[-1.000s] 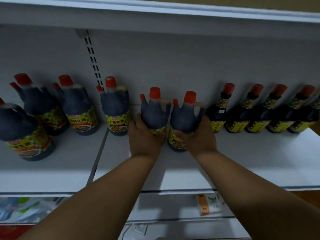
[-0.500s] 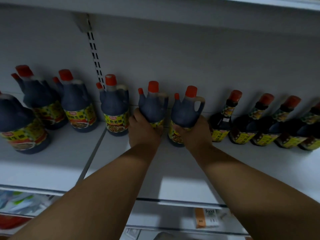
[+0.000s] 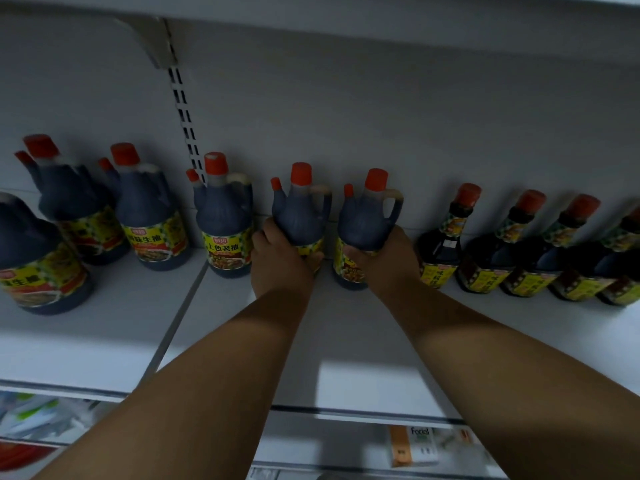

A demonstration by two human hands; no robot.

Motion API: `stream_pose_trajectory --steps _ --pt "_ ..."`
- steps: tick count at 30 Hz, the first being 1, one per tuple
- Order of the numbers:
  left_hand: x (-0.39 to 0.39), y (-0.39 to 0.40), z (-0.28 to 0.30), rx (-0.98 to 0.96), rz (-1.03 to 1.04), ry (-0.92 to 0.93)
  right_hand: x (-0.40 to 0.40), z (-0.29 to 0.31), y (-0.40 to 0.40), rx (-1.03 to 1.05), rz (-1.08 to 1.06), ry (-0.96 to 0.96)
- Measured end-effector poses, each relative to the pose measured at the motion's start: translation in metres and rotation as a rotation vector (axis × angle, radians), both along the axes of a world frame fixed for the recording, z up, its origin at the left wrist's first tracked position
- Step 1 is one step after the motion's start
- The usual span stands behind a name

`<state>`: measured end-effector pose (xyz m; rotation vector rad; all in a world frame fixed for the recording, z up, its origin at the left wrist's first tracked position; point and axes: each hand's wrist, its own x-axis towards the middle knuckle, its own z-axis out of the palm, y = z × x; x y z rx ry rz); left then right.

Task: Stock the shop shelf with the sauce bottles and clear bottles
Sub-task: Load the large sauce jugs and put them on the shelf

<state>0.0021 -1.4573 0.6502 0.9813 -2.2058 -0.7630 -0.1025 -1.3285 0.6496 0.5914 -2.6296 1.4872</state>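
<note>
Forearms reach from 6 o'clock across the white metal shelf [image 3: 346, 341]. Left hand [image 3: 277, 261] grasps 1 dark handled sauce jug with a red cap [image 3: 299, 213]; right hand [image 3: 388, 261] grasps its twin [image 3: 367, 220] at 1 o'clock. Both jugs sit at the back wall, between 1 yellow-labelled jug [image 3: 225, 230] and 5 slim dark bottles [image 3: 443, 251]. Placement looks nearly finished; next, I judge, both hands let go cleanly.
</note>
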Motion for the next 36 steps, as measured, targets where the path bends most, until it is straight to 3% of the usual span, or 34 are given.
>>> stream_pose_trajectory --steps 8,14,21,28,36 --pt "-0.003 0.0 -0.005 -0.017 0.015 0.006 0.004 0.003 0.001 -0.001 -0.002 -0.022" --pt "0.015 0.012 0.001 0.062 0.008 0.033 0.032 0.008 0.006 0.002 -0.075 -0.153" --pt "0.067 0.019 -0.011 0.085 -0.047 -0.131 0.088 0.004 0.009 0.067 -0.181 -0.15" --pt "0.12 0.037 -0.005 -0.015 -0.115 -0.016 0.138 0.013 0.025 0.046 -0.089 -0.101" --pt "0.177 0.093 0.012 -0.058 0.004 -0.019 0.186 0.025 0.059 0.09 0.129 -0.067"
